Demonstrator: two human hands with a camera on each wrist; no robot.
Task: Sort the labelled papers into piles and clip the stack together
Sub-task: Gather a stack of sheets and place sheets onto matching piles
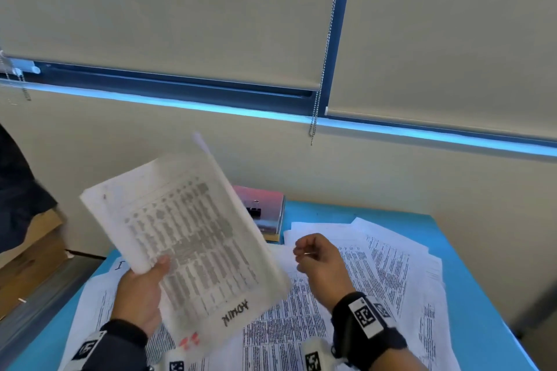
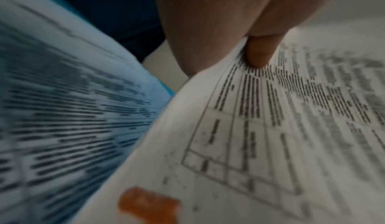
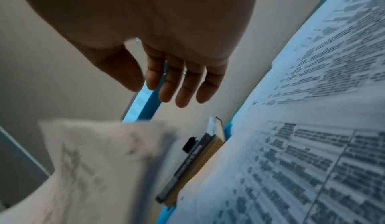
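My left hand (image 1: 141, 292) grips a thin stack of printed papers (image 1: 187, 238) raised above the table, thumb on top; the top sheet bears a handwritten label and red marks near its lower edge. In the left wrist view the thumb (image 2: 258, 52) presses on the held papers (image 2: 270, 137). My right hand (image 1: 316, 259) hovers to the right of the stack with loosely curled fingers, holding nothing; its fingers (image 3: 183, 85) hang relaxed in the right wrist view. Several loose printed sheets (image 1: 361, 280) cover the blue table (image 1: 470, 250). A black binder clip (image 1: 253, 210) lies on a book.
A pink-covered book (image 1: 268, 211) lies at the table's far edge against the wall, and shows edge-on as the book (image 3: 193, 165) in the right wrist view. A blind chain (image 1: 324, 54) hangs above. A cardboard box (image 1: 27, 256) stands to the left of the table.
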